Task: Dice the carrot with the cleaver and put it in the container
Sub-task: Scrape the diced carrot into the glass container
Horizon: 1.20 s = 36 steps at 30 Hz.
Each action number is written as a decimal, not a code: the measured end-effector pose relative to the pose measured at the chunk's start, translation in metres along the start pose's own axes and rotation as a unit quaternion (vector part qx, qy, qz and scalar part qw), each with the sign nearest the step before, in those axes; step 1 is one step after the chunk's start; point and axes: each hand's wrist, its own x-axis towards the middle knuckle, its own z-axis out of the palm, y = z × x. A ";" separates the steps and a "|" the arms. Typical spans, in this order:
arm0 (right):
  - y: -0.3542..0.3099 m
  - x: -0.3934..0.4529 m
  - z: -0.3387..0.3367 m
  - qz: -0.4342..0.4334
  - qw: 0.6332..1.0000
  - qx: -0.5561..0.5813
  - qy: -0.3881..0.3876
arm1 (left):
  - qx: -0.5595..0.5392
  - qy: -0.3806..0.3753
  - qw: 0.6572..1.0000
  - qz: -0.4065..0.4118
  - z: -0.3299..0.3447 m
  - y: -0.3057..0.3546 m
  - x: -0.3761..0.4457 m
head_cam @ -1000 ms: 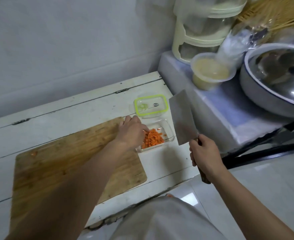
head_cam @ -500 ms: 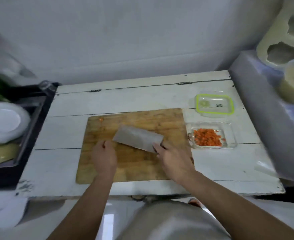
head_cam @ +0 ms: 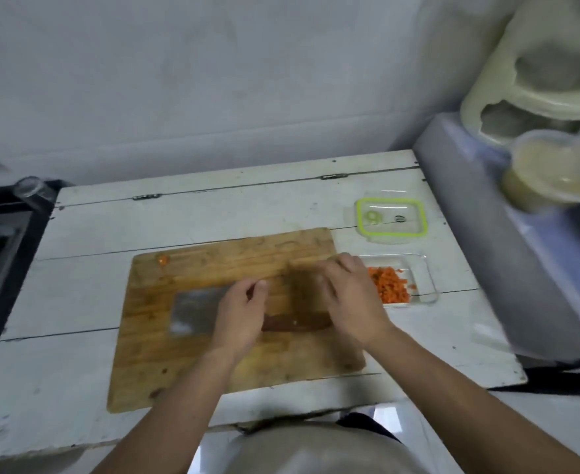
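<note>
Diced carrot (head_cam: 389, 288) sits in the glass container (head_cam: 427, 280) on the white desk (head_cam: 213, 213), at 3 o'clock of the cutting board (head_cam: 192, 367). Cleaver (head_cam: 196, 311) lies flat on the board, blade to 9 o'clock, brown handle to 3. Left hand (head_cam: 242, 314) rests over the blade-handle junction, fingers loosely curled, nothing pinched. Right hand (head_cam: 350, 295) hovers at the handle end, blurred; fingers relaxed and spread. One carrot scrap (head_cam: 162, 259) at the board's 11 o'clock corner. Green-rimmed lid (head_cam: 391, 217) at 12 o'clock of the container.

cleaver (head_cam: 196, 311) laid flat on board (head_cam: 213, 265), right hand (head_cam: 350, 299) off
</note>
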 end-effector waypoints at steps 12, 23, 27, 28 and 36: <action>0.223 0.125 -0.093 0.450 0.883 0.073 -0.111 | 0.085 -0.106 0.987 -0.089 0.186 0.153 0.174; 0.221 0.115 -0.101 0.430 0.864 0.260 -0.027 | -0.200 -0.082 0.976 -0.020 0.178 0.170 0.137; 0.205 0.099 -0.140 0.495 0.675 0.546 0.037 | -0.139 -0.088 0.975 0.150 0.126 0.170 0.089; 0.202 0.091 -0.153 0.494 0.636 0.593 -0.009 | -0.111 -0.095 0.975 0.169 0.114 0.164 0.078; 0.164 0.018 -0.130 0.299 0.861 0.409 -0.040 | 0.132 -0.006 0.944 0.303 0.107 0.068 0.043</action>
